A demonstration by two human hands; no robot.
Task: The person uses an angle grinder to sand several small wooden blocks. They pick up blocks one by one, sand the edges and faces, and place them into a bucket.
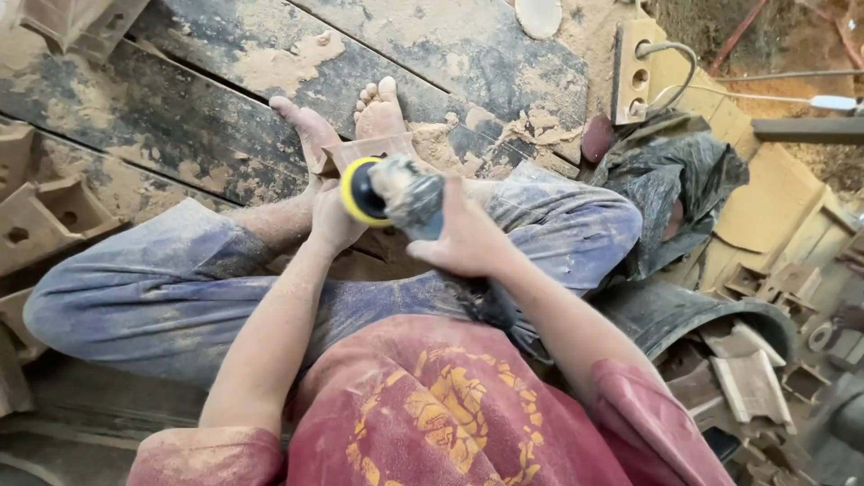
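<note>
While you sit cross-legged on the floor [180, 117], your right hand [463, 236] is closed round the body of a sander [405, 193]. Its long axis runs from your lap forward and to the left, ending in a yellow-rimmed disc [362, 191]. Your left hand [331, 219] is closed on a small wooden block [369, 148], just ahead of the disc and braced against your feet; that hand is the nearer to the block. Disc and block appear touching, though the contact itself is hidden. The block is pale, angular and raw-cut. Sawdust coats the dark floor planks, your trousers and forearms. More blocks [45, 216] of the same kind lie at your left; a dark tub [684, 315] of them sits at your right.
</note>
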